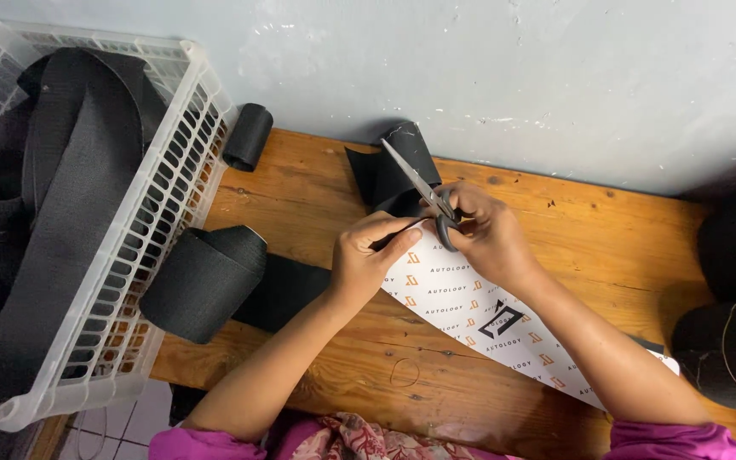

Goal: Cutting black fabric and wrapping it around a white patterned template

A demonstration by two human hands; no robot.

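While the right hand point(487, 232) is closing its grip through the handles of a pair of scissors point(426, 194), the blades are pointing up and to the far left, parted a little over a strip of black webbing point(385, 175) lying near the far edge of the wooden table point(317, 204). Just to the left, the left hand point(370, 254) is pinching its grip shut on the near end of that webbing, thumb and fingertips pressing together right beside the scissor handles, so the two hands are almost touching. Under both hands a white printed sheet point(470, 311) is lying flat on the table, running from the hands toward the near right, where it is passing beneath the right forearm. A thick roll of black webbing point(202, 281) is resting on the table to the left of the left forearm, its loose tail trailing toward the right under that arm. A smaller black roll point(249, 136) is sitting at the far left corner of the table, against the wall. Further left, a white plastic crate point(168, 200) is holding more wide black webbing. At the right edge, dark rolls point(730, 349) are lying partly out of view.
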